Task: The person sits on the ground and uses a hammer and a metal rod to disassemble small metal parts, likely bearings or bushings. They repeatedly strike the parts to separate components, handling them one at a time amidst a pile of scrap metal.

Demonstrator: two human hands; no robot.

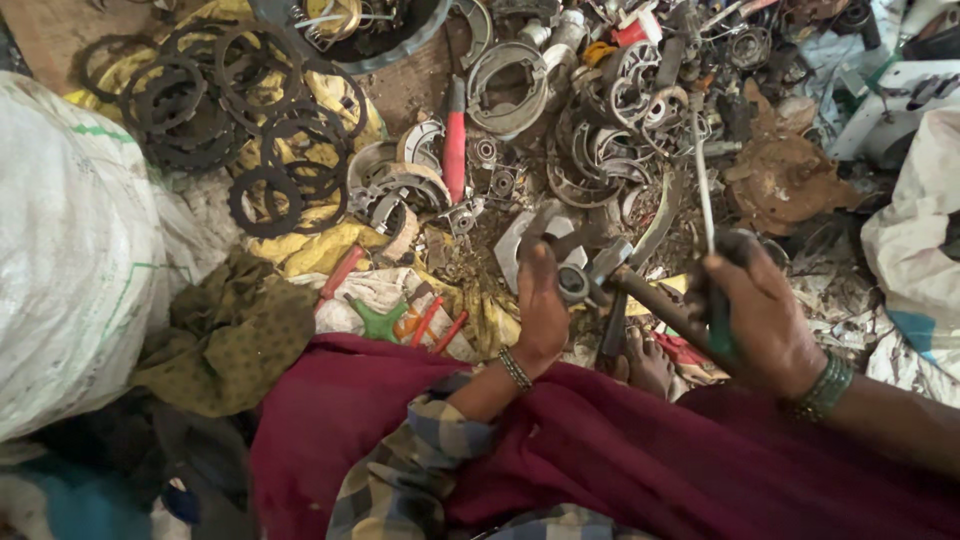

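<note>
Here, left hand (541, 310): laid over a small round metal part (573, 284), fingers curled around it; wrist ringed by a beaded bracelet (514, 368)
Right hand (762, 322): fingers pressed shut around a green-handled screwdriver (708, 215), its shaft pointing up and away; green bangles (826, 386) worn on the wrist
Metal part: held just above the lap, touching the end of a dark rod (655, 303) that runs toward the right hand
Lap: covered by maroon cloth (600, 450); a bare foot (648, 362) is seen below the rod
Floor: strewn with scrap, brake shoes (506, 88) and a red-handled tool (455, 140) among it
Left side: black toothed rings (225, 110) piled on yellow cloth, beside a white sack (70, 250)
</note>
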